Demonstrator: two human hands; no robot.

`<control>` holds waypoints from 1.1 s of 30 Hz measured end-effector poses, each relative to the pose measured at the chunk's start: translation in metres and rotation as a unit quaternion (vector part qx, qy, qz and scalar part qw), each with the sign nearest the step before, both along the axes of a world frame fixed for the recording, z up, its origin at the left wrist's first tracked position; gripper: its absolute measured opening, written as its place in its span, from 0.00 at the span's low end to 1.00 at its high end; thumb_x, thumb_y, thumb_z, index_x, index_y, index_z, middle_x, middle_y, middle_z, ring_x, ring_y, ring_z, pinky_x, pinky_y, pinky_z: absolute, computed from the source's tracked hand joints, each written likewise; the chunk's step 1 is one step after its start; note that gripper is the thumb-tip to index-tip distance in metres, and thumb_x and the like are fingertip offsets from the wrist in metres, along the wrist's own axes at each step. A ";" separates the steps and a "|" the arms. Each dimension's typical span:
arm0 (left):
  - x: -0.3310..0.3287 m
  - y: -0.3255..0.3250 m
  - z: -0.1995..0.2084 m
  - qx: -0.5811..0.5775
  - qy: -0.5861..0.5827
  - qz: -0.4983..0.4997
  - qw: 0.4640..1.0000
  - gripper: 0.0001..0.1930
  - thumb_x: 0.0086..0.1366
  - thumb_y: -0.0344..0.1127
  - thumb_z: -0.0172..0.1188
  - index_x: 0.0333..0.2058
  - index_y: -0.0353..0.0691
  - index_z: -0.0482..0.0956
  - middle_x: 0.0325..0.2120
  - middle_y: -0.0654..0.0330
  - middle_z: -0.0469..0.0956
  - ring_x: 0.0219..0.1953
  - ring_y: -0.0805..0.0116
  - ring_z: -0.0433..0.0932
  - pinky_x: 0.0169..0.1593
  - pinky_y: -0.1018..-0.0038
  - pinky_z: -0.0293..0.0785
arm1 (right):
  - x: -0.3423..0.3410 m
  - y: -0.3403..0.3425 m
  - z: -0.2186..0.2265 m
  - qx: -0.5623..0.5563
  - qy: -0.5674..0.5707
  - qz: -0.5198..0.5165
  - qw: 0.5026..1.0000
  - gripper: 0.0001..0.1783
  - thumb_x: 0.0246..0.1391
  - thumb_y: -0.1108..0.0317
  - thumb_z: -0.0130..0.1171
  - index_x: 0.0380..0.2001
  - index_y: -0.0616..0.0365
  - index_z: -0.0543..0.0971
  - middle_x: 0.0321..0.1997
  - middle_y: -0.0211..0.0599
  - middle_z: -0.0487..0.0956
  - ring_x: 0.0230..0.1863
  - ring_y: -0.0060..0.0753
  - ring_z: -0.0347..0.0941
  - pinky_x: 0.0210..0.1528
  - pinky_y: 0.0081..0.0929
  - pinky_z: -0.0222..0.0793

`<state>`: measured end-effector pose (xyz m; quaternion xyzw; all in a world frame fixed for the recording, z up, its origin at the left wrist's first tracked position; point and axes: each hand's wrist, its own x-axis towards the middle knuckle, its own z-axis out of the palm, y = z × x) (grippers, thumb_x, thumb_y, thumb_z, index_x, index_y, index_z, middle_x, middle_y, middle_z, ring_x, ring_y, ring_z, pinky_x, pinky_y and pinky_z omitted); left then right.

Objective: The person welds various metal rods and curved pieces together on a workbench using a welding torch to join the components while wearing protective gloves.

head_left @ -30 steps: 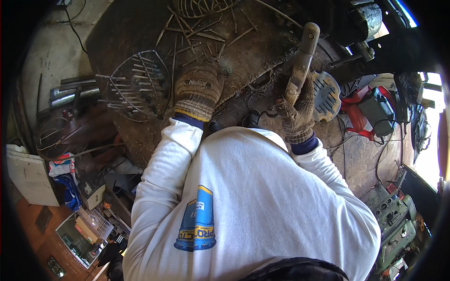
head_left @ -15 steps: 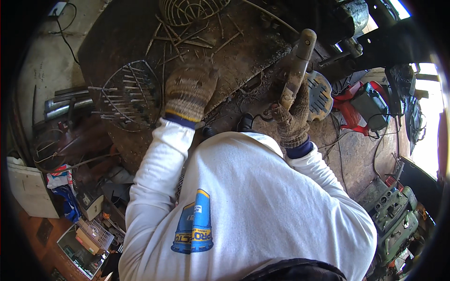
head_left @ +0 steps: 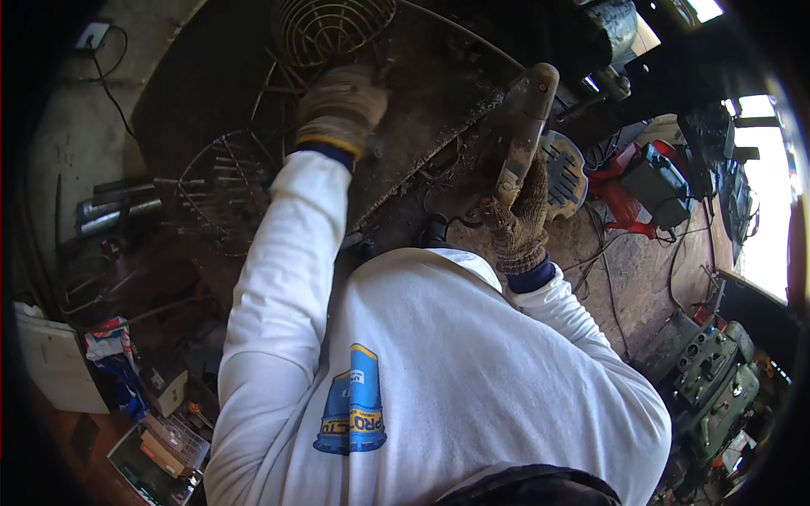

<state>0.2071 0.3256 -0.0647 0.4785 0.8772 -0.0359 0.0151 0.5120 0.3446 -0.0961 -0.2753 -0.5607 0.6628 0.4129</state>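
Observation:
My left hand (head_left: 342, 105), in a brown knitted glove, is over the dark worktable (head_left: 405, 110), among thin metal rods (head_left: 272, 88) and just below a round wire grille (head_left: 333, 29). Motion smears its fingers, and whatever lies under them is hidden. My right hand (head_left: 519, 232), gloved alike, is closed around the lower end of a long, worn grey-brown tool (head_left: 529, 126) with a rounded tip; its kind is unclear. Behind that hand shows a rounded, slotted metal plate (head_left: 564, 175). A leaf-shaped frame with short cross rods (head_left: 224, 190) lies left of my left arm.
A red and dark green box-shaped machine (head_left: 654, 187) stands on the floor at right, with cables (head_left: 607, 278) around it. Green machinery (head_left: 709, 363) stands at lower right. Metal tubes (head_left: 118, 211) and assorted clutter are at left.
My left hand has moved farther away across the table, toward the round wire grille. My right hand still grips the tool. The whole view has shifted slightly.

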 end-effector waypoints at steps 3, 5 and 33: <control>-0.017 -0.016 0.025 0.068 -0.226 0.072 0.969 0.16 0.70 0.44 0.58 0.51 0.45 0.82 0.44 0.57 0.85 0.43 0.62 0.84 0.41 0.64 0.81 | 0.002 -0.002 -0.003 -0.001 0.020 -0.029 0.999 0.67 0.42 0.50 0.83 0.75 0.57 0.50 0.68 0.41 0.67 0.66 0.37 0.68 0.65 0.38 0.70; -0.029 -0.036 0.030 0.203 -0.555 0.182 0.786 0.12 0.71 0.43 0.63 0.47 0.45 0.82 0.31 0.62 0.84 0.26 0.75 0.79 0.27 0.74 0.75 | -0.003 -0.005 0.009 -0.056 0.076 -0.023 0.995 0.65 0.43 0.54 0.83 0.75 0.58 0.52 0.67 0.40 0.68 0.63 0.35 0.70 0.64 0.36 0.71; -0.004 -0.146 0.060 0.331 -0.852 0.003 0.406 0.30 0.69 0.42 0.65 0.66 0.42 0.69 0.52 0.40 0.78 0.42 0.49 0.85 0.39 0.52 0.87 | -0.013 -0.020 0.009 0.013 -0.009 -0.026 1.000 0.56 0.48 0.43 0.77 0.71 0.59 0.60 0.61 0.37 0.73 0.57 0.31 0.74 0.56 0.30 0.75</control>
